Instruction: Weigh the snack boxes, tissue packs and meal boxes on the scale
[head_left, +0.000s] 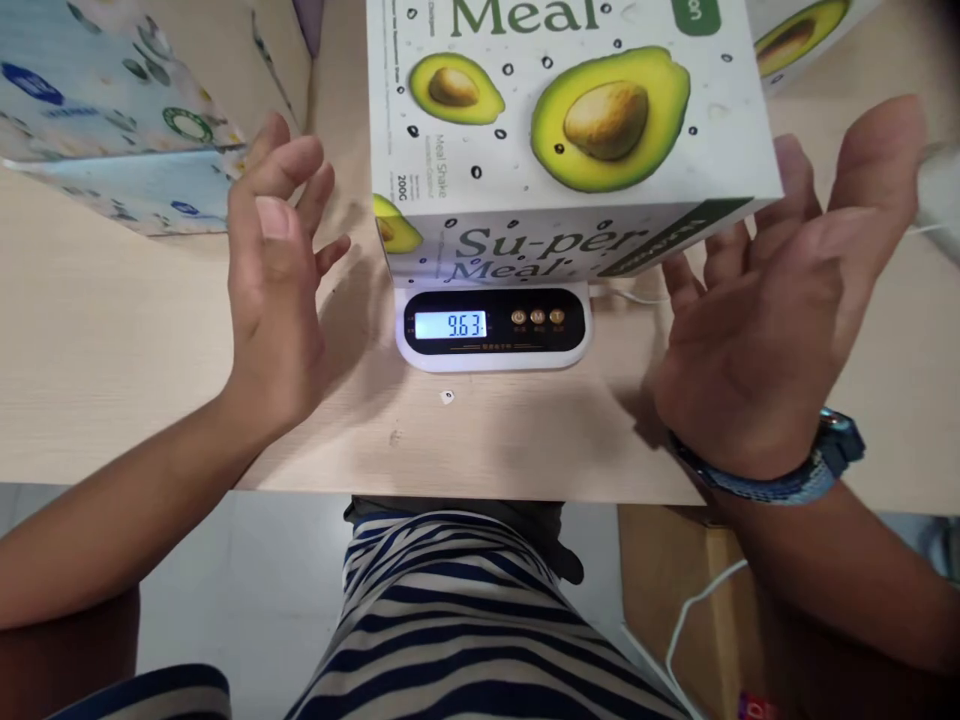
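A white box printed with avocados and "Su-per Meal" rests on a small digital scale. The scale's lit display appears to read 9.63, with three round buttons beside it. My left hand is raised to the left of the box, fingers apart and holding nothing. To the right, my right hand is also open, its palm turned toward the box. Its fingertips come close to the box's right edge; I cannot tell whether they touch it. A blue watch is on my right wrist.
Blue floral packages stand at the left back. Another avocado-printed box is partly visible at the upper right. A white cable runs right from the scale. A tiny white scrap lies near the front edge of the table.
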